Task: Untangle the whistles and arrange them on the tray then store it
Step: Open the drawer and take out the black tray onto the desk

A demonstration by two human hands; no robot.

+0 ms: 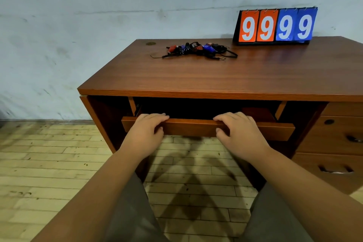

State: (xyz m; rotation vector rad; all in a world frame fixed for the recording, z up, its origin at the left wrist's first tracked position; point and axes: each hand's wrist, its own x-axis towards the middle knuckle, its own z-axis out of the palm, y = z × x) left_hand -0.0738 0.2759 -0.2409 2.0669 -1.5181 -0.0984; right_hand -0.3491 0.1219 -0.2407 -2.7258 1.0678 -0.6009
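- Pale, scuffed wall (98, 25) is filling the background, and a worn tiled floor (49, 163) is running beneath everything.
- Against that wall a wooden desk (216, 72) is standing, with a stack of side drawers (334, 139) on its right.
- Under the desktop a wide pull-out drawer (192, 126) is sitting partly out. Its inside is lying in shadow, so I cannot tell whether the tray is in there.
- At the back right of the desktop a flip scoreboard (275, 25) is showing four nines.
- The person's left hand (146, 133) and right hand (239, 133) are each gripping the drawer front, fingers curling over its top edge and thumbs pressing against its face.
- The whistles (198, 49) are lying in one knotted heap of red, blue and black with their cords, far back on the desktop, just left of the scoreboard and well apart from both hands.
- To my eye the step is sliding the drawer. It wants an even pull from both hands, straight along the runners, so neither side is jamming.
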